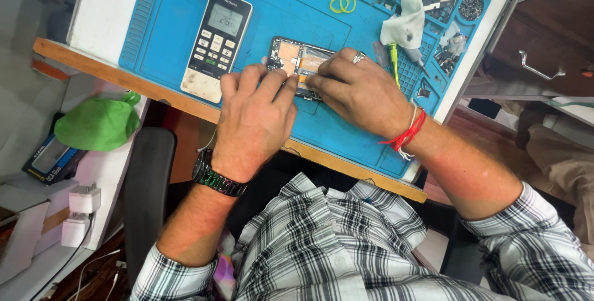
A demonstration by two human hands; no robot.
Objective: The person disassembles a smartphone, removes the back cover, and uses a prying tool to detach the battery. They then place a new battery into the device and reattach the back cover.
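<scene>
An opened phone (296, 58) with its back off lies on the blue work mat (167, 22), showing copper-coloured insides. My left hand (255, 121), with a dark watch on the wrist, rests on the phone's near end, fingers pressing its edge. My right hand (362, 90), with a ring and a red thread at the wrist, covers the phone's right part, fingertips on it. What the fingertips pinch is hidden.
A white remote control (216, 44) lies left of the phone. A yellow-handled screwdriver (395, 60), a white cloth (405, 19), rubber bands (342, 3) and small parts sit at the mat's far right. A green cloth (99, 121) and chargers (80, 211) are at the left.
</scene>
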